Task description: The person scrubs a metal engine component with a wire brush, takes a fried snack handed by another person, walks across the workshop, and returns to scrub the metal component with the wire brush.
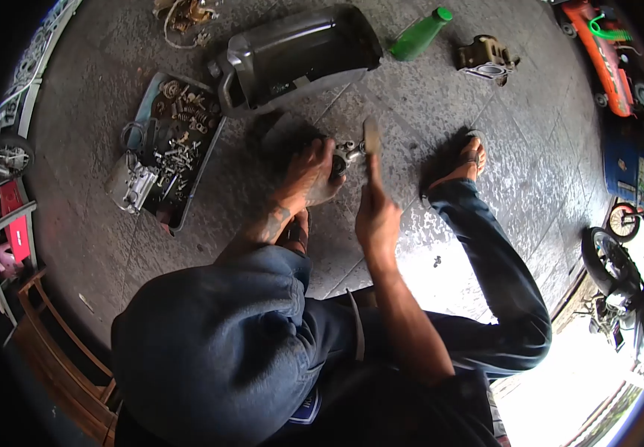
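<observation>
My left hand (313,176) is closed around a small metal engine part (340,161), holding it low over the floor between my feet. The fingers and palm hide much of this part. My right hand (378,223) grips the wooden handle of a hammer (372,136). The hammer's head is slightly blurred and stands just right of the engine part's end; whether the two touch, I cannot tell.
Left of my hands is a tray (201,175) of bolts, springs and metal parts. Ahead lie a cut-open dark plastic container (303,86), a green bottle (422,34) and an engine cylinder (487,58). A wooden chair (65,365) and a motorcycle (620,287) stand at the sides.
</observation>
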Action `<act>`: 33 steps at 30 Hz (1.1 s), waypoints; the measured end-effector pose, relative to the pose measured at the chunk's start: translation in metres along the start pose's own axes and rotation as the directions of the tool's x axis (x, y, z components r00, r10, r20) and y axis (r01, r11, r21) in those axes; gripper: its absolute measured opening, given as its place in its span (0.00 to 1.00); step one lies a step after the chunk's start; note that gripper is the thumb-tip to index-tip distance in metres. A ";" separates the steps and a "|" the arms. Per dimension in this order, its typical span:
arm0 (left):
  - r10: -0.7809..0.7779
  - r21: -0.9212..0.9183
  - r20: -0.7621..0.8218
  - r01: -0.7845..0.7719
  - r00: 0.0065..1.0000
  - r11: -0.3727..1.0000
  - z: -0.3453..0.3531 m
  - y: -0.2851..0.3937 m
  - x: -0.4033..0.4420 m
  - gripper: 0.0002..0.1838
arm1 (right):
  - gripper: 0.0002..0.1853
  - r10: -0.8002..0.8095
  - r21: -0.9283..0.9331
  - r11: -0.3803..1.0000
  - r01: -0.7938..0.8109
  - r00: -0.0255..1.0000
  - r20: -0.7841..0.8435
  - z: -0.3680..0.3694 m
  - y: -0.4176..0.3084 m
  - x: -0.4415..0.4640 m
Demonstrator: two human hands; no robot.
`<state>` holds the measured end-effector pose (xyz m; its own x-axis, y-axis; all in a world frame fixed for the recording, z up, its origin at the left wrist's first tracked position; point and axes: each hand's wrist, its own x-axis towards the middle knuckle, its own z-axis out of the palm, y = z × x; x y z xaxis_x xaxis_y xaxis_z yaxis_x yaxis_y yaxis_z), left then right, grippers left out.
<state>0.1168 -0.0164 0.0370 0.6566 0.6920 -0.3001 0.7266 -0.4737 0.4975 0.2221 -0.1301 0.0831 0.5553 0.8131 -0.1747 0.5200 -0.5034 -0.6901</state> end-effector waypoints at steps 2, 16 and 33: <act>0.018 -0.051 0.077 -0.014 0.997 0.999 -0.001 0.001 -0.003 0.31 | 0.33 -0.064 -0.152 0.986 0.067 0.998 0.025 0.022 0.015 -0.016; -0.028 -0.002 0.102 0.028 0.994 1.000 -0.010 0.008 0.010 0.33 | 0.36 -0.074 -0.221 0.974 0.054 0.994 -0.085 0.044 0.028 0.026; -0.165 -0.143 0.245 0.204 0.955 0.969 -0.014 0.005 0.021 0.48 | 0.26 0.046 0.033 0.999 -0.037 0.932 -0.360 -0.005 0.024 0.061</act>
<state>0.1314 0.0037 0.0439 0.5568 0.6060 -0.5682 0.8089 -0.2399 0.5368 0.2713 -0.0943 0.0592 0.7748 0.6295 0.0581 0.4779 -0.5231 -0.7057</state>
